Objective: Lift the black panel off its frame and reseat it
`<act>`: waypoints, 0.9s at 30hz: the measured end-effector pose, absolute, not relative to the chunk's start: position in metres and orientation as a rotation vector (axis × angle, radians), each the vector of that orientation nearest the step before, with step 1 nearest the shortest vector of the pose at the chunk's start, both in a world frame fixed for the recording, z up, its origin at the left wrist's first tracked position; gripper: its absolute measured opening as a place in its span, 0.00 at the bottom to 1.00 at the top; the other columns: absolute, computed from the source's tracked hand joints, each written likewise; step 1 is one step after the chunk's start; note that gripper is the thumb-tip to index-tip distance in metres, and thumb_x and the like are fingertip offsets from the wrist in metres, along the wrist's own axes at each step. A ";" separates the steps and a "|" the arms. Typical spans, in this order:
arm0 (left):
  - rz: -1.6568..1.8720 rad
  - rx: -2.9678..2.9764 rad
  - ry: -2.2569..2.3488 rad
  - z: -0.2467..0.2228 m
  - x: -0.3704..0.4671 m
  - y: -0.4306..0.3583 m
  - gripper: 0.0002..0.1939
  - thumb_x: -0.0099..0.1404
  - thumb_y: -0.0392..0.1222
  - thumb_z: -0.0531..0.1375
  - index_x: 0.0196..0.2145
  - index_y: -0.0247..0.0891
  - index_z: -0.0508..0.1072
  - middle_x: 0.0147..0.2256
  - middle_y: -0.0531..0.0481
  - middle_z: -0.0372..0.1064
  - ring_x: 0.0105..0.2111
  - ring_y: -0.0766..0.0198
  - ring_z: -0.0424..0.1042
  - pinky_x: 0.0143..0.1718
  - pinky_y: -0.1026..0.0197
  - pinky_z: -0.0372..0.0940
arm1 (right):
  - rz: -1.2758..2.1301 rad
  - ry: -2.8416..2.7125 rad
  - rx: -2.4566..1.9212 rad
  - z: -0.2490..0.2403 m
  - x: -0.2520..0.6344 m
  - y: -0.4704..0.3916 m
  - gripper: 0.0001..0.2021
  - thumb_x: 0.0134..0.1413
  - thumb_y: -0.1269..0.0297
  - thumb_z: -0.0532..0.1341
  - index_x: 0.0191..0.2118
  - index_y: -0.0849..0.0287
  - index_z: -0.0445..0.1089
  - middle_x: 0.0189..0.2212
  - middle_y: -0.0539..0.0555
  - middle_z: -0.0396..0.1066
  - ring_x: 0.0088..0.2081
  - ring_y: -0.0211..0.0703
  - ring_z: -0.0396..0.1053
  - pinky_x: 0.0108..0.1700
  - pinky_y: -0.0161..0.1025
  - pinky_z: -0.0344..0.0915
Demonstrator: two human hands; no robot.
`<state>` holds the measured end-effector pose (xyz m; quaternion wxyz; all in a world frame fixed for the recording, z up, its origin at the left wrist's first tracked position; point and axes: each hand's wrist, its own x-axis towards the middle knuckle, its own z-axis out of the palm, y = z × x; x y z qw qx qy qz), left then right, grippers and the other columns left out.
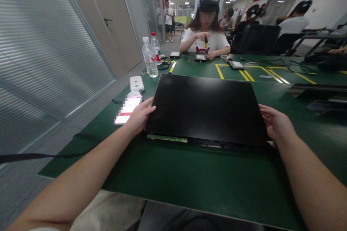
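Observation:
A large black LCD panel (206, 110) is held face up over the green table, its far edge higher in view than its near one. Along the near edge at the left shows a narrow green circuit board (167, 138). My left hand (141, 113) grips the panel's left edge, thumb near the top face and the other fingers partly hidden. On the opposite side, my right hand (278, 122) holds the right edge with its fingers against the side. Whether the panel's underside touches the table cannot be made out.
A lit phone (128, 110) and a white device (137, 83) lie left of the panel. Two water bottles (150, 57) stand behind them. Across the green table (189, 177), a person holds a screwdriver (206, 45) over a hard drive (201, 58). Dark panels (320, 90) lie at right.

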<state>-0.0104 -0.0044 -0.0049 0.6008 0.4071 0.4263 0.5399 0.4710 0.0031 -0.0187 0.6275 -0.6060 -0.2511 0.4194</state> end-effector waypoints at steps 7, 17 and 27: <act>1.216 0.950 1.113 0.000 -0.014 -0.004 0.32 0.59 0.36 0.72 0.62 0.36 0.81 0.49 0.41 0.87 0.46 0.45 0.86 0.38 0.55 0.80 | 1.119 -0.511 -1.482 -0.004 0.469 -0.003 0.10 0.47 0.77 0.66 0.35 0.58 0.82 0.28 0.52 0.79 0.26 0.37 0.75 0.28 0.29 0.74; 1.300 0.872 1.105 0.003 -0.013 -0.005 0.36 0.55 0.37 0.72 0.63 0.33 0.81 0.48 0.41 0.87 0.46 0.45 0.85 0.40 0.55 0.79 | 1.148 -0.735 -1.480 -0.015 0.482 -0.001 0.14 0.48 0.80 0.69 0.40 0.57 0.84 0.32 0.54 0.83 0.28 0.36 0.76 0.30 0.26 0.74; 1.352 0.792 1.051 0.011 -0.015 -0.006 0.30 0.57 0.35 0.70 0.58 0.37 0.83 0.47 0.45 0.86 0.49 0.43 0.85 0.50 0.49 0.81 | 1.122 -0.823 -1.469 -0.013 0.479 -0.005 0.17 0.46 0.74 0.71 0.45 0.55 0.83 0.34 0.55 0.83 0.30 0.39 0.78 0.30 0.30 0.76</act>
